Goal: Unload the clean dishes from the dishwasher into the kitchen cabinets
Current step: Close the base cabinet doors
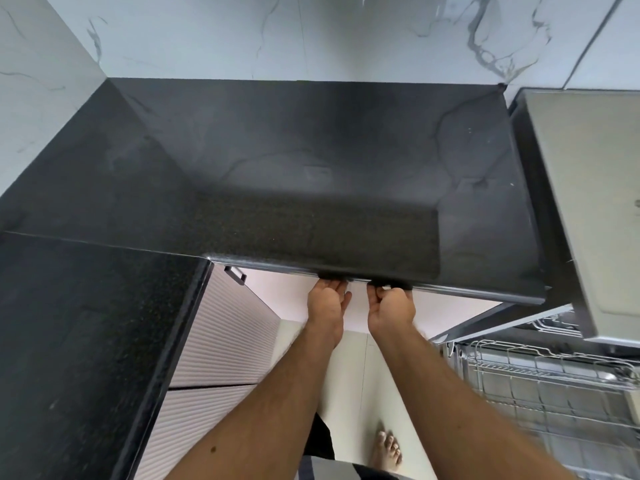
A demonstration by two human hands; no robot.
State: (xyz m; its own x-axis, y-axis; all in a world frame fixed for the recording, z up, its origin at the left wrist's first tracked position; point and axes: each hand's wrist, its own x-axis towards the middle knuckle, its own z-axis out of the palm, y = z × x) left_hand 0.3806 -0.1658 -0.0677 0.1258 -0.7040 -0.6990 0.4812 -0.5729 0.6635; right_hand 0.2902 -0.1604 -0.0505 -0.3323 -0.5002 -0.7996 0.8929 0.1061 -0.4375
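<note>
1. Both hands reach under the front edge of the black counter [311, 161] in the middle of the frame. The left hand [327, 301] has its fingers tucked up under the edge, so I cannot tell if they hold anything. The right hand [391, 304] has its fingers curled around something small and dark there, maybe a handle.
2. Just below the hands is a pale pink cabinet front [294, 292]. It looks like a drawer or door under the counter.
3. At the lower right of the frame is the dishwasher rack [540, 386], a wire basket pulled out. The part that shows has no dishes in it.
4. At the left, more ribbed cabinet doors [221, 341] are closed.
5. No dish is in either hand. I think most of the unloading is done, but much of the rack is out of view.
</note>
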